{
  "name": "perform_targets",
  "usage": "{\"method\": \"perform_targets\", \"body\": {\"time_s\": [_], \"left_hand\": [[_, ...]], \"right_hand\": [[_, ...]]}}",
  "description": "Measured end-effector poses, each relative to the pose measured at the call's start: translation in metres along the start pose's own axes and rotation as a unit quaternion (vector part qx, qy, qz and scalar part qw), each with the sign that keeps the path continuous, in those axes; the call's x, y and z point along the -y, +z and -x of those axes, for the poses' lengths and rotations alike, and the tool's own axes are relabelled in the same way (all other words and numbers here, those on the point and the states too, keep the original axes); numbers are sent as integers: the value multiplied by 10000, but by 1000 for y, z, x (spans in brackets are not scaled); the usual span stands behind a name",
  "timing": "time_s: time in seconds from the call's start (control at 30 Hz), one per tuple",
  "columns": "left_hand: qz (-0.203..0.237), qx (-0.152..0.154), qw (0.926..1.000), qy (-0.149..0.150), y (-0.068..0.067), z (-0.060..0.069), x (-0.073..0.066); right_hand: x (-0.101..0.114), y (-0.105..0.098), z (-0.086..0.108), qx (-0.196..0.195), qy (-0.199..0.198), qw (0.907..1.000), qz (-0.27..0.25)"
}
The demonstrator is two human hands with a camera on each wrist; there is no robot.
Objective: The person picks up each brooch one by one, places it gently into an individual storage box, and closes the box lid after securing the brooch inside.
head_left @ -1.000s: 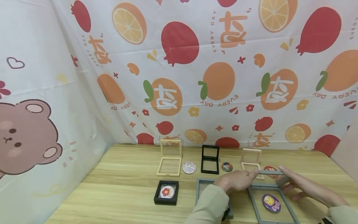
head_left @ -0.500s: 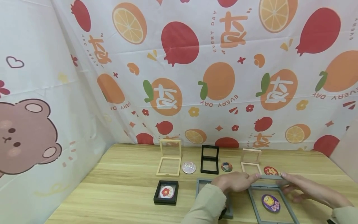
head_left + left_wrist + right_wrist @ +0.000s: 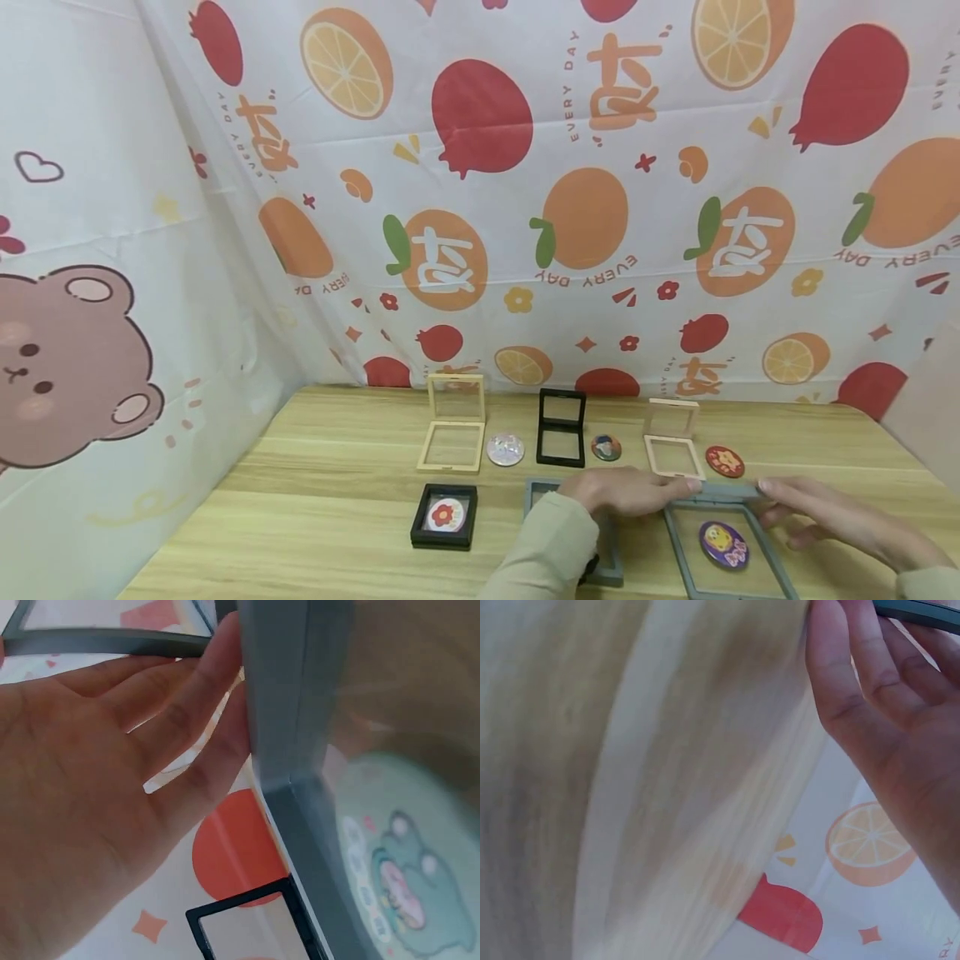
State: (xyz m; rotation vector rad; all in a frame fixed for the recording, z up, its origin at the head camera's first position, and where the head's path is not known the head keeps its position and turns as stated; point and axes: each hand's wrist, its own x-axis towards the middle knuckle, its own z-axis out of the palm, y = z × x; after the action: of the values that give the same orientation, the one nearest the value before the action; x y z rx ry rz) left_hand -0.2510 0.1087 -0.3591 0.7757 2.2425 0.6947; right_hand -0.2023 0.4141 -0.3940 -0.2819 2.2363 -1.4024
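Towards the front right lies an opened grey display frame (image 3: 678, 546), with a purple round badge (image 3: 724, 546) on its clear film. Its raised lid (image 3: 723, 491) appears nearly edge-on. My left hand (image 3: 622, 490) holds the lid's left end with the thumb on its edge, while my right hand (image 3: 840, 521) holds the right end between thumb and fingers. A second grey display frame (image 3: 611, 550) lies under my left forearm, partly hidden. In the left wrist view, a mint-green badge (image 3: 409, 870) shows inside it, and my left fingers are close against its side.
Along the back stand an opened yellow frame (image 3: 431, 448), an opened black frame (image 3: 561, 460) and an opened pale frame (image 3: 672, 437). Beside them lie a pale badge (image 3: 506, 449), a dark badge (image 3: 606, 447) and a red badge (image 3: 725, 461). A black frame with a flower badge (image 3: 446, 516) lies front left.
Both hands have tilted the grey lid so that its free edge sits lower in the head view. The red badge behind it is now fully visible.
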Motion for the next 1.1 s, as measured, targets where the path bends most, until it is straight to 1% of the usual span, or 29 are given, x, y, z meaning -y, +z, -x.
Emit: {"method": "perform_targets", "body": {"time_s": [0.07, 0.17, 0.3, 0.43, 0.5, 0.6, 0.7, 0.8, 0.9, 1.0, 1.1], "left_hand": [[-58, 14, 10000, 35, 0, -1, 1], [-258, -26, 9997, 46, 0, -2, 0], [-426, -55, 9991, 2, -2, -5, -1], [-482, -49, 9988, 10, -3, -6, -2], [-539, -49, 9985, 23, -3, -6, -2], [-708, -56, 9975, -33, -2, -6, -2], [-971, -71, 9952, -89, -2, -6, -2], [-1056, -78, 9942, -159, -1, -7, -3], [-1082, -65, 9940, -155, -1, -7, -4], [-1123, -106, 9936, -58, -1, -7, -5], [-1160, -175, 9931, 76, -1, -8, -5]], "right_hand": [[-2, -1, 0, 57, -43, 10000, 25], [-1, -1, -2, 25, -7, 9999, 113], [0, -1, -1, 11, 26, 9994, 332], [0, -2, 0, 179, -79, 9987, 479], [-1, -2, 0, 298, -138, 9986, 406], [-2, -1, -1, 424, -205, 9982, 382], [-2, -1, -1, 513, -261, 9973, 459], [-3, -1, -2, 527, -297, 9964, 602], [-4, -1, -1, 512, -337, 9958, 683], [-5, 1, 0, 462, -488, 9942, 836], [-4, 4, 1, 320, -721, 9894, 1222]]}}
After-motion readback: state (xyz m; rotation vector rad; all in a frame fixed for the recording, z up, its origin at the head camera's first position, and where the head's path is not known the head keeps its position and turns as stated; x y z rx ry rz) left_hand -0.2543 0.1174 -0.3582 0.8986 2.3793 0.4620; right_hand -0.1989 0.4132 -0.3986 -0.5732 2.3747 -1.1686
